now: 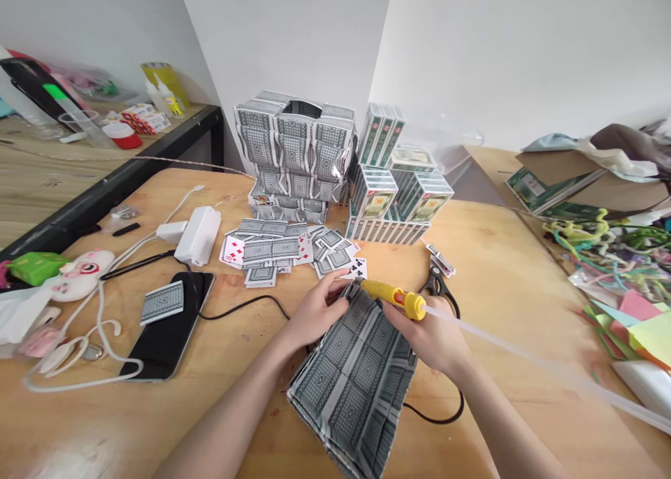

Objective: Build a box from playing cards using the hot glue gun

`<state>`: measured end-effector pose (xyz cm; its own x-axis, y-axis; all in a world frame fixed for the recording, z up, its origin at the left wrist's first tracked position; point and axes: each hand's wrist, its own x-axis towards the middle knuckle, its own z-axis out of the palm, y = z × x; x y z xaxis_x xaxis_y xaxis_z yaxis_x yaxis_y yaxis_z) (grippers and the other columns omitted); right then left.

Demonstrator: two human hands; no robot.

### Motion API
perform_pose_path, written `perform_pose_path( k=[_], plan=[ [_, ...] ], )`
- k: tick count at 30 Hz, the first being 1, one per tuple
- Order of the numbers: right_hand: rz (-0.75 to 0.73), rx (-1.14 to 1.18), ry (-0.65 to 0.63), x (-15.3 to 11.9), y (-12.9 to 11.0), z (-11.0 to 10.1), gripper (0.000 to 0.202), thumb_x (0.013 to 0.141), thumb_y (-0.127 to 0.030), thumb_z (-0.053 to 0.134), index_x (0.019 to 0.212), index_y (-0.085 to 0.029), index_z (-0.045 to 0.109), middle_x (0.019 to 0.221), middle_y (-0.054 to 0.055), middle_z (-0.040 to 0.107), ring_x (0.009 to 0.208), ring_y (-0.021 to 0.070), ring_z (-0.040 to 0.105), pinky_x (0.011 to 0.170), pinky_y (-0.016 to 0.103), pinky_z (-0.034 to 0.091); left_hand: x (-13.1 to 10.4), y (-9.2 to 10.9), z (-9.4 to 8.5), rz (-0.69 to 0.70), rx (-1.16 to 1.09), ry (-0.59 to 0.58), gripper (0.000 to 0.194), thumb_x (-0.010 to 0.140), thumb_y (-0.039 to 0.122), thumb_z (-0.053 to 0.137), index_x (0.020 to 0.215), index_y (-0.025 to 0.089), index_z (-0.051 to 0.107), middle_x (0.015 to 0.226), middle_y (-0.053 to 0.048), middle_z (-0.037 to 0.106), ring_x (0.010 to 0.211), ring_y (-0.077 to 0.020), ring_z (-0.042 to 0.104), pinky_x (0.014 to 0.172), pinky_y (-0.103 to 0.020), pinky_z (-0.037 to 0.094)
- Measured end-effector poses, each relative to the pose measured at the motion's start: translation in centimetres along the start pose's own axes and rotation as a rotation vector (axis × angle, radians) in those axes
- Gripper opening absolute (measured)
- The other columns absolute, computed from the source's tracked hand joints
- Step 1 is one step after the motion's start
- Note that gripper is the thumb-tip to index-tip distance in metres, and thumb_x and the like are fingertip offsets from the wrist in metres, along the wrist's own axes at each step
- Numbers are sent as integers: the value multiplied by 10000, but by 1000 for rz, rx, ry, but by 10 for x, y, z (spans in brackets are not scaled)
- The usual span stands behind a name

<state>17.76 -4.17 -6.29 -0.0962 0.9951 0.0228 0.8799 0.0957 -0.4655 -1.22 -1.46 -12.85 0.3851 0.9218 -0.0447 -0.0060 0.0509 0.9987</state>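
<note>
My right hand (427,335) is wrapped round a yellow glue gun (391,296), a long clear glue stick trailing from its back end. The gun's nozzle points left, at the far edge of a panel made of grey-backed playing cards (346,374). This panel lies tilted in front of me, under both hands. At its upper left edge my left hand (322,308) pinches the card border close to the nozzle. Loose playing cards (270,248) lie spread just beyond, some face up. Behind them stands a larger structure built of folded cards (296,150).
Stacked card boxes (391,199) stand at the back. Black scissors (437,283) lie right of the gun. To the left are a phone (172,332), a white adapter (198,234) and cables. Colourful pipe cleaners (613,245) and an open carton (587,178) are at the right.
</note>
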Motion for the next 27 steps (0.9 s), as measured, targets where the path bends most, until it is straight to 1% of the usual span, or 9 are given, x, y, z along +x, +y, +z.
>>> perform_pose_path(
  k=[6, 11, 18, 23, 27],
  plan=[
    [18, 67, -37, -1, 0, -2, 421, 803, -458, 409, 493, -200, 289, 447, -33, 336, 428, 95, 295, 463, 247, 239, 0, 2, 1, -11, -17, 19, 491, 745, 92, 458, 1223, 205, 439, 1262, -66, 537, 1197, -213, 463, 1007, -388, 346],
    [10, 127, -20, -1, 2, -2, 413, 804, -456, 403, 495, -204, 294, 444, -31, 319, 420, 92, 283, 446, 248, 241, 0, 2, 1, -8, -26, 13, 491, 743, 86, 465, 1219, 207, 442, 1255, -64, 544, 1192, -203, 470, 1009, -379, 350],
    [2, 150, -18, 0, 3, -2, 416, 804, -439, 428, 486, -198, 309, 430, -38, 336, 410, 84, 302, 435, 233, 255, 0, -2, 0, -9, -13, 8, 499, 753, 87, 462, 1233, 216, 433, 1273, -58, 528, 1209, -187, 453, 1017, -361, 341],
    [-16, 196, -25, 0, 6, -1, 390, 801, -412, 431, 480, -193, 406, 435, -24, 431, 410, 88, 369, 429, 229, 277, 1, -4, 0, -7, -30, 2, 509, 751, 89, 466, 1243, 217, 428, 1277, -51, 526, 1216, -187, 446, 1018, -358, 339],
    [-8, 212, 12, -1, 5, -1, 365, 784, -407, 467, 501, -195, 380, 449, -39, 392, 428, 83, 336, 433, 224, 273, 1, -6, 0, 2, -30, -4, 503, 761, 95, 457, 1247, 218, 418, 1287, -52, 517, 1219, -184, 443, 1018, -354, 340]
  ],
)
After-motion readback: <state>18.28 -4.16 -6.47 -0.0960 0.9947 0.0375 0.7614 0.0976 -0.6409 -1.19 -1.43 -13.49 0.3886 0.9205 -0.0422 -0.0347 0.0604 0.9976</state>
